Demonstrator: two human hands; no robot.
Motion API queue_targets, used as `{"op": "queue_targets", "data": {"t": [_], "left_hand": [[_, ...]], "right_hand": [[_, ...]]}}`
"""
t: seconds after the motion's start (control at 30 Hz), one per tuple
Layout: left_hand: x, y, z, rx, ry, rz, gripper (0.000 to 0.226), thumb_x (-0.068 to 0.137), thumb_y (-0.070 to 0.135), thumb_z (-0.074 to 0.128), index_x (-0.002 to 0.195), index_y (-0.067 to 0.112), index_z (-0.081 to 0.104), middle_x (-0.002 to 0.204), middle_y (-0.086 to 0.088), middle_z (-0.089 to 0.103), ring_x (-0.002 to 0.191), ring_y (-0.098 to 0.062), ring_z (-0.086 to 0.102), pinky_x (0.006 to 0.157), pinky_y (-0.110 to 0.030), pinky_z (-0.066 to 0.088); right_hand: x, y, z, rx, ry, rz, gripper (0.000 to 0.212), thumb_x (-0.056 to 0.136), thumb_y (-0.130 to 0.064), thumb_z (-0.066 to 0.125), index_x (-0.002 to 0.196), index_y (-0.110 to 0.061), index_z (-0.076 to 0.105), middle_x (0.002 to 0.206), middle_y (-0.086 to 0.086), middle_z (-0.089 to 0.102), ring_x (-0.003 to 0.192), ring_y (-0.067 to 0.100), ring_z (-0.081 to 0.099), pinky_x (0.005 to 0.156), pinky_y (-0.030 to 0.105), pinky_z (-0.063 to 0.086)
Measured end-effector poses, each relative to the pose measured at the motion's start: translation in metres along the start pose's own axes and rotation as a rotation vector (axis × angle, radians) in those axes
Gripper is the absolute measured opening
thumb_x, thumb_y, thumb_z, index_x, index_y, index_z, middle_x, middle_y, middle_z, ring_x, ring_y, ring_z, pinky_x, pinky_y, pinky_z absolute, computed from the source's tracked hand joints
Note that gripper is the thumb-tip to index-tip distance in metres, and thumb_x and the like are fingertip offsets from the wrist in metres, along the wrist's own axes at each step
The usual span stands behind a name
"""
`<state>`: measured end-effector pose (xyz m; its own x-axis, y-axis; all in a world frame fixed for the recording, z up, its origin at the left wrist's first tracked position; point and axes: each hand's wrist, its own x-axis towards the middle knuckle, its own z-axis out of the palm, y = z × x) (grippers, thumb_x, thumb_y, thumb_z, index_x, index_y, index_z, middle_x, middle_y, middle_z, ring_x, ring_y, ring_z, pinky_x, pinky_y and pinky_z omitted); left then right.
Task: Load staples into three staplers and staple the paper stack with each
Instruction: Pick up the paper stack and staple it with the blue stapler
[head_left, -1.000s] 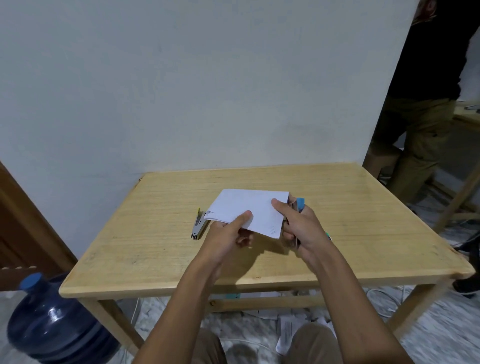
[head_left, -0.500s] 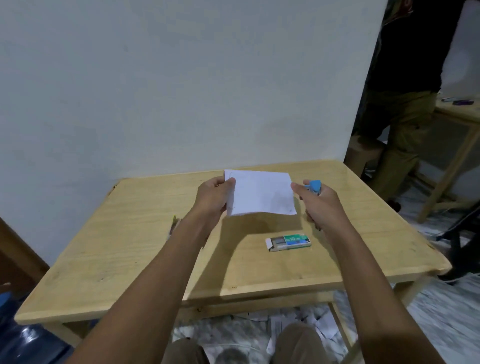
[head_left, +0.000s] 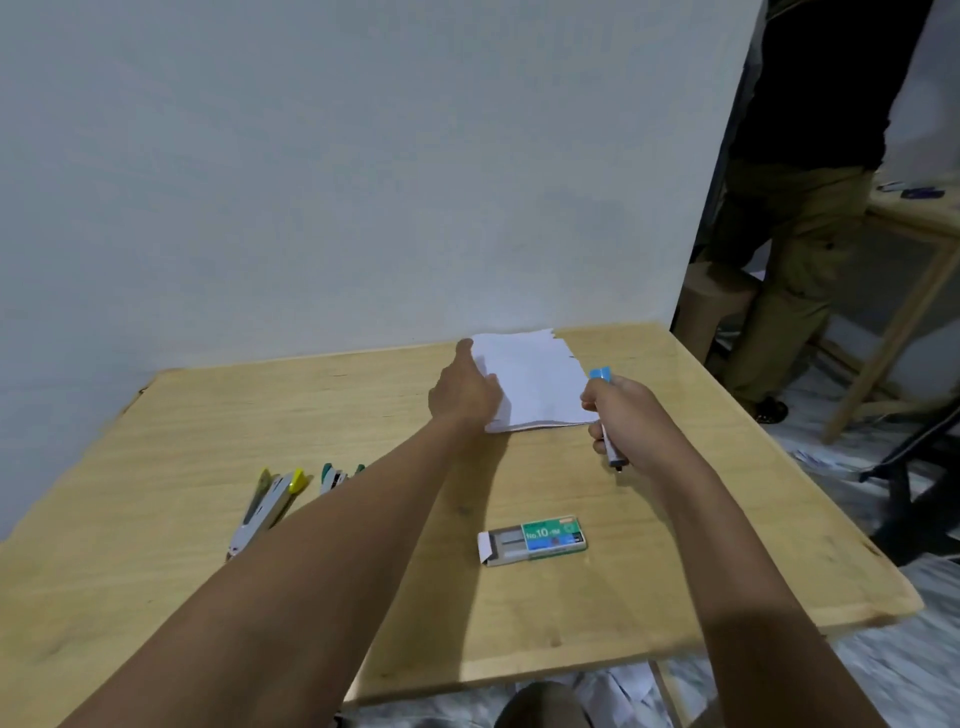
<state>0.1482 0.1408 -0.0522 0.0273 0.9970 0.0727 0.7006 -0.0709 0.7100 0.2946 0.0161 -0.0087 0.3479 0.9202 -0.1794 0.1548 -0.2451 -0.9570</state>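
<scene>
Paper stack (head_left: 535, 382) in left hand (head_left: 465, 392)

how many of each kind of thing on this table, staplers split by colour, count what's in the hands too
staplers: 3 (yellow stapler, green stapler partly hidden, blue stapler in the right hand)
paper stack: 1
staple box: 1
total: 5
</scene>
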Motion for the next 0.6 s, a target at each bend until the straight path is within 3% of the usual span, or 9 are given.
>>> {"op": "queue_targets", "data": {"t": [0.1, 0.17, 0.27, 0.37, 0.47, 0.6], "left_hand": [[0.005, -0.003, 0.008, 0.243, -0.028, 0.073, 0.025, 0.095, 0.028, 0.049, 0.115, 0.021, 0.062, 0.111, 0.000, 0.067, 0.106, -0.027, 0.062, 0.090, -0.036, 0.041], [0.006, -0.005, 0.012, 0.308, -0.015, 0.100, 0.023, 0.095, 0.029, 0.048, 0.106, 0.020, 0.066, 0.106, 0.000, 0.069, 0.101, -0.025, 0.062, 0.088, -0.036, 0.043], [0.005, -0.005, 0.011, 0.342, -0.019, 0.127, 0.027, 0.095, 0.030, 0.047, 0.109, 0.019, 0.067, 0.109, -0.001, 0.068, 0.102, -0.026, 0.062, 0.086, -0.036, 0.045], [0.003, -0.006, 0.001, 0.297, -0.158, 0.117, 0.035, 0.094, 0.037, 0.049, 0.119, 0.020, 0.066, 0.120, -0.006, 0.062, 0.110, -0.029, 0.058, 0.091, -0.037, 0.047], [-0.009, -0.011, -0.023, 0.247, -0.266, 0.143, 0.061, 0.090, 0.048, 0.054, 0.144, 0.021, 0.045, 0.124, -0.017, 0.061, 0.109, -0.031, 0.061, 0.093, -0.037, 0.049], [-0.046, -0.028, -0.072, 0.344, -0.159, 0.191, 0.056, 0.093, 0.048, 0.052, 0.143, 0.022, 0.046, 0.130, -0.012, 0.056, 0.120, -0.028, 0.055, 0.096, -0.038, 0.046]], "right_hand": [[0.006, 0.005, 0.000, -0.014, -0.005, 0.019, 0.005, 0.090, -0.020, 0.048, 0.090, -0.015, 0.050, 0.079, 0.006, 0.045, 0.064, 0.020, 0.038, 0.054, 0.030, 0.033], [0.007, 0.007, 0.000, -0.009, -0.013, 0.038, 0.007, 0.090, -0.021, 0.048, 0.090, -0.015, 0.050, 0.072, 0.006, 0.045, 0.060, 0.019, 0.037, 0.052, 0.028, 0.032], [0.007, 0.010, 0.000, -0.007, -0.020, 0.063, 0.008, 0.091, -0.020, 0.048, 0.089, -0.013, 0.051, 0.070, 0.007, 0.048, 0.057, 0.019, 0.040, 0.052, 0.026, 0.034], [0.005, 0.012, 0.002, -0.019, -0.027, 0.052, 0.009, 0.093, -0.021, 0.049, 0.095, -0.014, 0.053, 0.074, 0.008, 0.055, 0.060, 0.020, 0.047, 0.056, 0.029, 0.040], [-0.001, 0.010, 0.006, -0.034, -0.050, -0.005, 0.012, 0.097, -0.022, 0.052, 0.104, -0.014, 0.057, 0.080, 0.007, 0.063, 0.063, 0.019, 0.055, 0.058, 0.030, 0.046], [-0.011, 0.005, 0.022, -0.060, -0.072, -0.109, 0.013, 0.097, -0.023, 0.058, 0.106, -0.015, 0.063, 0.090, 0.008, 0.072, 0.069, 0.016, 0.065, 0.060, 0.028, 0.054]]}}
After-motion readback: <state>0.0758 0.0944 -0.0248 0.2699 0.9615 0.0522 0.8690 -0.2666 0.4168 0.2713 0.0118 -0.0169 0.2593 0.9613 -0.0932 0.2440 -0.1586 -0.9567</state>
